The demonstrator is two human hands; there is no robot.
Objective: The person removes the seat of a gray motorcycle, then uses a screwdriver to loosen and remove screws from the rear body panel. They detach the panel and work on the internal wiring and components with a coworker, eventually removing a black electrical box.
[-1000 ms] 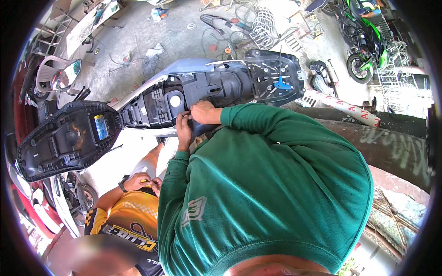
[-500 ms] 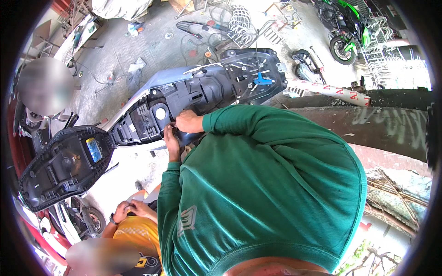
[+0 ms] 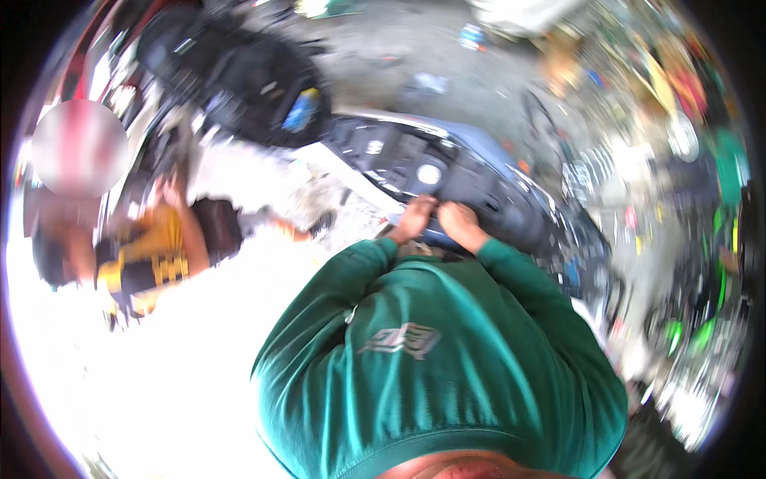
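A scooter (image 3: 391, 148) with its underseat compartment bare lies across the view in front of me, its seat (image 3: 231, 80) tipped up at the far left. A blue and yellow label (image 3: 302, 110) shows on the seat's underside. Close together at the scooter's near edge are my left hand (image 3: 416, 218) and my right hand (image 3: 460, 224), just below a round white cap (image 3: 429, 175). Both have bent, closed fingers; anything between them is too small or hidden to make out. A blue tool (image 3: 571, 271) is blurred on the scooter's rear, beyond my right forearm.
A person in a yellow and black shirt (image 3: 159, 247) is at the left. Blurred green motorcycle parts (image 3: 702, 337) show at the right. A white sheet (image 3: 523, 16) and a small blue-white item (image 3: 472, 37) lie on the far floor.
The whole view has swung round and blurred; the scooter now slants down to the right. My hands stay at its near edge, side by side, with the right hand no longer beyond the left.
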